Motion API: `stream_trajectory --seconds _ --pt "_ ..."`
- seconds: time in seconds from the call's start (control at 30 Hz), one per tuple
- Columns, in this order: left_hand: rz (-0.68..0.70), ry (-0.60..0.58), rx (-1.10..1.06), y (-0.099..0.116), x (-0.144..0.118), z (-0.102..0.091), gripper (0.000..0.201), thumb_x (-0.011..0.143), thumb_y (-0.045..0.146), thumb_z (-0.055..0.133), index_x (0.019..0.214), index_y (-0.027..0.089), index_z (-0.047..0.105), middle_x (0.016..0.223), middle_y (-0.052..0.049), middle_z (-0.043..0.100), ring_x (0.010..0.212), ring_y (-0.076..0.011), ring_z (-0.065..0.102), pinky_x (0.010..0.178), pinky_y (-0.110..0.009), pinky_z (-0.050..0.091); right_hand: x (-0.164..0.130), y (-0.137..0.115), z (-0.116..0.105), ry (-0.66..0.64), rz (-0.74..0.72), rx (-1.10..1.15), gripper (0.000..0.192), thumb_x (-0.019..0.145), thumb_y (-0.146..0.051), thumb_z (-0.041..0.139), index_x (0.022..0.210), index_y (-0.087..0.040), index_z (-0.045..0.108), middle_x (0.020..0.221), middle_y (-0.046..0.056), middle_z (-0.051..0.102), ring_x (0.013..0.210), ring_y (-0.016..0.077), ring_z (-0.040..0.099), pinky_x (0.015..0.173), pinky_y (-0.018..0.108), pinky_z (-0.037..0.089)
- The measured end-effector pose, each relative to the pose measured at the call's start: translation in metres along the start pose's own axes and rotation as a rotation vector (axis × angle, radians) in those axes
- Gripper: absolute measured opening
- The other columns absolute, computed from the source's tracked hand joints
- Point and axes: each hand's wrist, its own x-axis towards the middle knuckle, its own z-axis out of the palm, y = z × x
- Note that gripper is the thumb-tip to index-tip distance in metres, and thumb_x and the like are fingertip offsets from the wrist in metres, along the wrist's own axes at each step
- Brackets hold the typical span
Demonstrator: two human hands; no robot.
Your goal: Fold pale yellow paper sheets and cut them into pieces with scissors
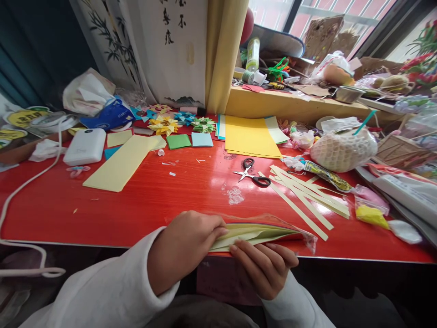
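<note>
Head view, looking down at the near edge of the red worktop (143, 205), and both hands are on a clear sleeve (273, 226) of pale yellow-green paper lying flat along that edge. The left hand (184, 248) curls over the open end from above, fingers tucked at the mouth, while the right hand (264, 266) comes up from below with thumb and fingertips pinching the lower lip; my read is that the two are spreading the opening to get at the sheets. How many sheets are inside is hard to tell, since the plastic glares and the stack shows edge-on. The sleeve's near corner is covered by the left hand. Scissors (252, 173) lie shut further back, just beside loose paper strips (303, 198), handy for cutting. A yellow sheet (251, 135) rests behind, folded stars (180, 122) sit by the wall, and a white box (85, 146) is at left. The heap at right is too jumbled to sort out.
</note>
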Motion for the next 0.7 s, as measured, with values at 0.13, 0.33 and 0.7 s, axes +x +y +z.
stream_trajectory --seconds 0.13,0.33,0.7 --pt "0.009 -0.004 0.05 0.002 -0.003 0.002 0.021 0.084 0.027 0.036 0.077 0.021 0.054 0.071 0.002 0.061 0.067 -0.0135 0.056 0.058 -0.022 0.037 0.0 0.0 0.0 0.0 0.002 -0.005 0.02 0.079 -0.02 0.049 0.093 -0.027 0.062 0.094 -0.005 0.064 0.08 0.0095 0.05 0.08 0.026 0.03" --pt "0.051 0.06 0.255 0.005 -0.004 0.013 0.019 0.084 0.023 0.036 0.071 0.021 0.049 0.068 0.003 0.058 0.062 -0.0154 0.056 0.052 -0.026 0.033 0.003 0.001 0.0 0.007 -0.004 0.009 0.02 0.077 -0.018 0.052 0.093 -0.024 0.063 0.098 -0.006 0.062 0.078 0.0085 0.05 0.079 0.027 0.032" --pt "0.313 0.504 0.518 0.009 -0.014 0.034 0.019 0.077 0.006 0.037 0.066 0.019 0.045 0.055 0.002 0.049 0.047 -0.0148 0.048 0.04 -0.027 0.028 0.017 0.003 0.003 0.093 0.008 0.018 0.016 0.069 -0.016 0.058 0.084 -0.019 0.063 0.079 0.001 0.062 0.072 0.0107 0.051 0.07 0.031 0.037"
